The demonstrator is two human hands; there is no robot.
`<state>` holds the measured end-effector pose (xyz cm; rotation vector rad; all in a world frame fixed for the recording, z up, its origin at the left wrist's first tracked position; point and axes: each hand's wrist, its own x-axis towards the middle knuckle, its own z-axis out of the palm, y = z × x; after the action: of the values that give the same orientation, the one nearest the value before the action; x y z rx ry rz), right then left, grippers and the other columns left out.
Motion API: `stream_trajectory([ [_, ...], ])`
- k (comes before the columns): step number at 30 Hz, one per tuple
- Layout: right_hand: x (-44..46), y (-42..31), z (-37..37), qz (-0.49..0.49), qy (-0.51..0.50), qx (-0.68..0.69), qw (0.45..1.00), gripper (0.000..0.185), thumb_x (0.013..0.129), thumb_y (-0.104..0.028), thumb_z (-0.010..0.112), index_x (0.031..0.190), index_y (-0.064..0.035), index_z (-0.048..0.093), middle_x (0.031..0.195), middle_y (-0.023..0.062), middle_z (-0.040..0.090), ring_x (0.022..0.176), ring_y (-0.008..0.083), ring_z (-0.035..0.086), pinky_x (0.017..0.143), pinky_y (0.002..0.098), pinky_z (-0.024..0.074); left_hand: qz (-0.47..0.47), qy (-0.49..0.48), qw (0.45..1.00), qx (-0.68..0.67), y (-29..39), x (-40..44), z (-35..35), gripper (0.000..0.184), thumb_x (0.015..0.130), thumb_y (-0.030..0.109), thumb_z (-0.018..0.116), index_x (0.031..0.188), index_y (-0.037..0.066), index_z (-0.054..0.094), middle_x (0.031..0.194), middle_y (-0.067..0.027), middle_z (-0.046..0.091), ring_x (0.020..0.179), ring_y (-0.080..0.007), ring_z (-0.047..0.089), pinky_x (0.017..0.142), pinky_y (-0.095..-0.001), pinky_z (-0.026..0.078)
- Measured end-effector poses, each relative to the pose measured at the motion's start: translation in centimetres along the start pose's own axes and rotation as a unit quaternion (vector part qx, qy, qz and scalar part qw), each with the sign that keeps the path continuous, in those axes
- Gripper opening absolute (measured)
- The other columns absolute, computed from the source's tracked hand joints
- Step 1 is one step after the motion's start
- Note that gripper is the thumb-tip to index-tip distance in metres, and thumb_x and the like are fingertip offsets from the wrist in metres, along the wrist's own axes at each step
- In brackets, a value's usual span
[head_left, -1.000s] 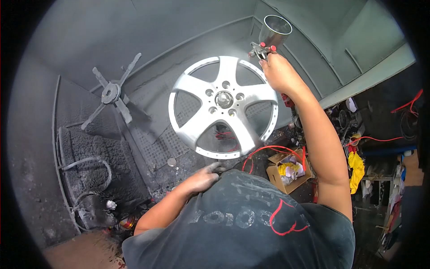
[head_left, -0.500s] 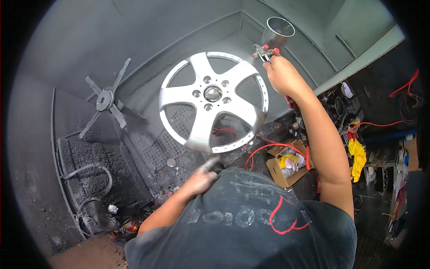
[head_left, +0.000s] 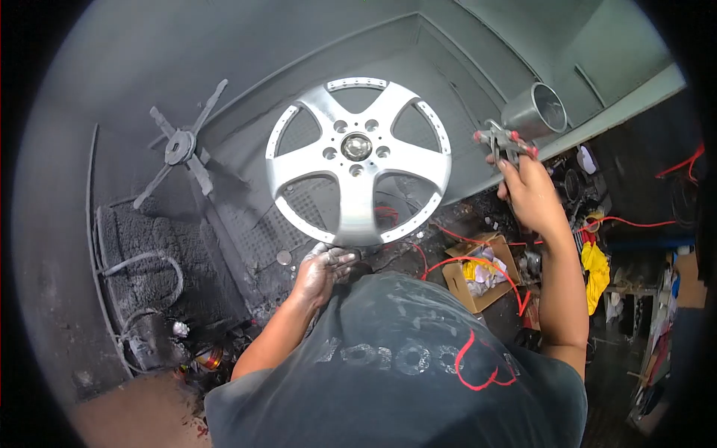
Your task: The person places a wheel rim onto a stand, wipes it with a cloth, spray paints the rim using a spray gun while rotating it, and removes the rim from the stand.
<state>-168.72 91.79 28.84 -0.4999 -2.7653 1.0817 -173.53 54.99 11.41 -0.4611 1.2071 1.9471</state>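
A silver five-spoke wheel rim [head_left: 357, 198] with a shiny centre cap faces up in the middle of the view. My right hand [head_left: 532, 190] is wrapped round the handle of a spray gun [head_left: 502, 142], off to the right of the rim. A metal paint cup [head_left: 536, 112] sits on the gun, its round mouth facing right. Just below the rim's near edge is my left hand [head_left: 323, 275], its fingers stretched and smeared with silver. The fingertips are close to the rim; whether they touch it I cannot tell.
A grey four-armed stand [head_left: 179, 148] stands at the left, above a dark, crusted block [head_left: 142, 250]. Red hose [head_left: 478, 259] runs beside a cardboard box [head_left: 489, 299] of crumpled paper. A yellow cloth [head_left: 595, 276] hangs at the right. Booth walls [head_left: 299, 45] rise behind the rim.
My right hand has drawn the spray gun right and down, away from the rim. My left hand has moved slightly left and its fingers have spread out. The rim's spokes have turned.
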Motion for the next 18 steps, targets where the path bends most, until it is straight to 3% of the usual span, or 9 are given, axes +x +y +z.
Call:
stream_trajectory([
  [3, -1.7, -2.1, 0.1, 0.007, -0.057, 0.067, 0.996, 0.02, 0.1, -0.009, 0.049, 0.104, 0.0074, 0.059, 0.094, 0.0123, 0.067, 0.062, 0.0153, 0.058, 0.062, 0.0324, 0.049, 0.033, 0.005, 0.999, 0.026, 0.8, -0.4, 0.4, 0.038, 0.087, 0.002, 0.046, 0.125, 0.004, 0.051, 0.114, -0.0112, 0.062, 0.099, -0.0205, 0.062, 0.082, -0.0389, 0.049],
  [6, -2.4, -4.8, 0.7, -0.032, -0.132, 0.111, 0.984, 0.023, 0.1, -0.006, 0.048, 0.119, 0.0057, 0.053, 0.098, 0.01, 0.065, 0.063, 0.0135, 0.056, 0.061, 0.0314, 0.0484, 0.086, 0.061, 0.994, 0.033, 1.7, 2.2, -3.8, 0.041, 0.085, 0.0, 0.045, 0.125, 0.005, 0.051, 0.118, -0.0112, 0.062, 0.096, -0.0186, 0.061, 0.08, -0.0363, 0.048],
  [8, -2.2, -5.6, 1.6, -0.025, -0.161, 0.136, 0.977, 0.025, 0.099, -0.006, 0.048, 0.121, 0.0049, 0.052, 0.094, 0.011, 0.064, 0.063, 0.0143, 0.056, 0.061, 0.0322, 0.0482, 0.129, 0.078, 0.982, 0.114, 4.5, 2.5, -5.0, 0.045, 0.083, 0.0, 0.044, 0.127, 0.006, 0.05, 0.115, -0.0086, 0.062, 0.095, -0.017, 0.06, 0.079, -0.0335, 0.047],
  [10, -1.7, -6.5, 2.5, -0.039, -0.207, 0.076, 0.975, 0.029, 0.098, -0.007, 0.052, 0.125, 0.0049, 0.05, 0.092, 0.0167, 0.061, 0.065, 0.0235, 0.057, 0.063, 0.0369, 0.0479, 0.179, 0.128, 0.963, 0.157, 6.4, 2.3, -5.0, 0.048, 0.081, 0.001, 0.044, 0.128, 0.006, 0.05, 0.11, -0.0044, 0.058, 0.096, -0.0147, 0.058, 0.079, -0.03, 0.046],
  [14, 0.1, -6.4, 4.5, -0.24, -0.04, -0.037, 0.969, 0.02, 0.096, -0.01, 0.057, 0.09, 0.0097, 0.055, 0.093, 0.0301, 0.059, 0.077, 0.0473, 0.056, 0.07, 0.0499, 0.0462, 0.111, 0.067, 0.97, 0.206, 6.4, 0.9, -4.8, 0.053, 0.082, 0.0, 0.047, 0.135, 0.005, 0.047, 0.112, -0.0049, 0.056, 0.096, -0.0155, 0.058, 0.078, -0.0301, 0.047],
  [16, 1.0, -6.3, 4.3, -0.23, -0.041, -0.036, 0.972, 0.027, 0.096, -0.01, 0.057, 0.078, 0.0092, 0.052, 0.095, 0.0313, 0.06, 0.081, 0.0484, 0.057, 0.072, 0.0517, 0.0459, 0.098, 0.05, 0.963, 0.246, 5.1, 0.1, -3.9, 0.055, 0.083, 0.001, 0.051, 0.138, 0.005, 0.044, 0.115, -0.0065, 0.054, 0.101, -0.0168, 0.058, 0.082, -0.0308, 0.049],
  [18, 1.3, -6.0, 3.7, -0.212, -0.034, -0.078, 0.974, 0.023, 0.096, -0.01, 0.057, 0.086, 0.0099, 0.053, 0.097, 0.0312, 0.06, 0.084, 0.0483, 0.058, 0.073, 0.0517, 0.0462, 0.103, -0.01, 0.971, 0.213, 3.7, -0.8, -3.5, 0.058, 0.084, 0.004, 0.052, 0.141, 0.005, 0.042, 0.119, -0.0076, 0.052, 0.107, -0.0182, 0.056, 0.086, -0.0315, 0.049],
])
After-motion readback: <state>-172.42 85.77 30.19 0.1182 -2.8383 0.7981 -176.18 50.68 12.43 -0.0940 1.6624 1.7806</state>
